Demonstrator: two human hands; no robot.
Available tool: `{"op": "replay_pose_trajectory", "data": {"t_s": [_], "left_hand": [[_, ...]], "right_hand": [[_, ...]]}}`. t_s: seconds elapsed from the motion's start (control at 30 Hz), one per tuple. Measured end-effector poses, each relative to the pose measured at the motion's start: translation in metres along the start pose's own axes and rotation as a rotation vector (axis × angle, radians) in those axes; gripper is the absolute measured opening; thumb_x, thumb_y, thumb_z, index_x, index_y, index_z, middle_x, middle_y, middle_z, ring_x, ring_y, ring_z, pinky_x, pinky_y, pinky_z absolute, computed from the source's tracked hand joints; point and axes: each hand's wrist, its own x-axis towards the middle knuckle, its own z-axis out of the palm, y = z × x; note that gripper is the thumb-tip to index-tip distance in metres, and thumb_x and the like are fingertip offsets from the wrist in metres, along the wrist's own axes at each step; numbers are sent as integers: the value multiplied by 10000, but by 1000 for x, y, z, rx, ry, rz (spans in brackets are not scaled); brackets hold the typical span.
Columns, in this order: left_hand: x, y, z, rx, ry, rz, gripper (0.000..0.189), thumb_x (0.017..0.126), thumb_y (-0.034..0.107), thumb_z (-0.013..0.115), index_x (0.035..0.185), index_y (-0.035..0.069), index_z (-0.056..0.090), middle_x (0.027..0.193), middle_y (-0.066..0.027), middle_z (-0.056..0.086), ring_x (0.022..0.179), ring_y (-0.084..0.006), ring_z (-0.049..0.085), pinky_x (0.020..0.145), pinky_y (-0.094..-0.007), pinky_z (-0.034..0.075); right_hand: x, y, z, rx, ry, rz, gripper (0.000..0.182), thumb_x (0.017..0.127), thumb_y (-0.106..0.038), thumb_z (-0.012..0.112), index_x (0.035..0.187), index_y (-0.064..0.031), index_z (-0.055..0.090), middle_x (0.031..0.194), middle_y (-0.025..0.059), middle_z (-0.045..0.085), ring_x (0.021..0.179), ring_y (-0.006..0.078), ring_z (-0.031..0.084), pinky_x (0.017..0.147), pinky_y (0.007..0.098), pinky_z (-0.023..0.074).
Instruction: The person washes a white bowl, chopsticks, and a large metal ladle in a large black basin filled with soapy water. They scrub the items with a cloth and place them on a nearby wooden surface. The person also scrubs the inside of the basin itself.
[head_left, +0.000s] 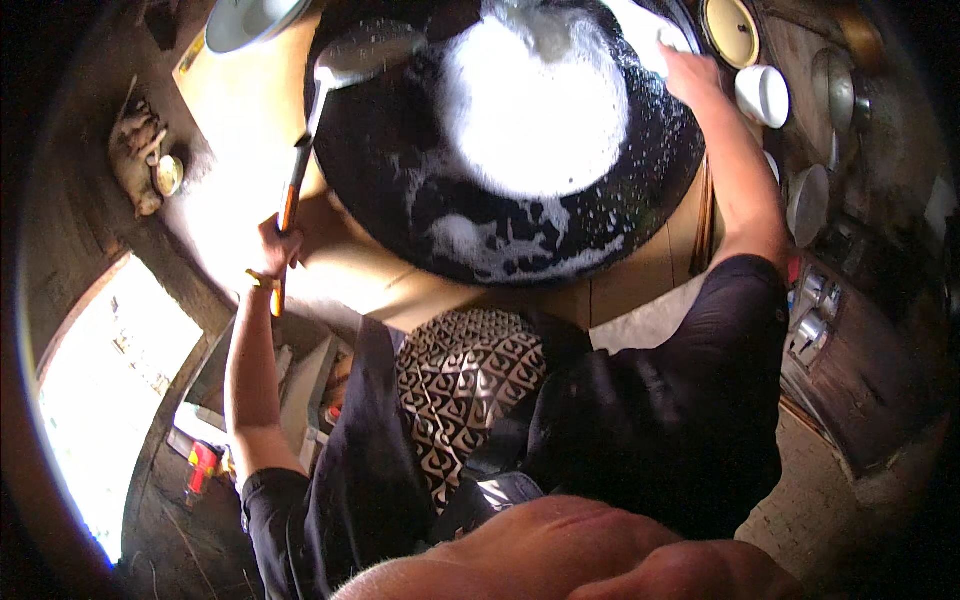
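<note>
Before me is a very large black wok (375, 172) with bright white foam or sudsy liquid (536, 112) in its middle and streaks of foam on its near wall. My left hand (279, 246) grips the wooden handle of a long metal ladle or wok spatula (375, 52), whose broad head lies over the wok's left side. At the far right of the wok, my right hand (691, 75) is closed on a white cloth or bag (649, 30) against the rim. Glare hides detail in the middle of the wok.
A pale basin (251, 22) stands at the back left. Right of the wok are a yellowish enamel lid or dish (730, 31), a white bowl (762, 96) and a metal pan (808, 205). A cat (136, 161) lies on the floor at left beside a small bowl (170, 175).
</note>
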Motion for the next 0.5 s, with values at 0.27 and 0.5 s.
{"op": "replay_pose_trajectory", "data": {"t_s": [0.27, 0.5], "left_hand": [[30, -13, 10, -75, -27, 19, 148, 707, 20, 554, 845, -32, 536, 495, -20, 457, 302, -99, 397, 273, -251, 318], [27, 2, 17, -46, 15, 24, 157, 690, 6, 553, 838, -40, 527, 490, -22, 460, 307, -96, 411, 278, -253, 319]], "right_hand": [[-173, -145, 41, 414, -475, -111, 468, 756, -144, 558, 1218, -104, 494, 1082, 174, 595, 1025, 308, 594, 844, 431, 476], [-144, -346, 36, 1212, 156, -361, 327, 706, -34, 607, 1026, -72, 549, 857, 99, 615, 836, 259, 619, 795, 405, 486]]}}
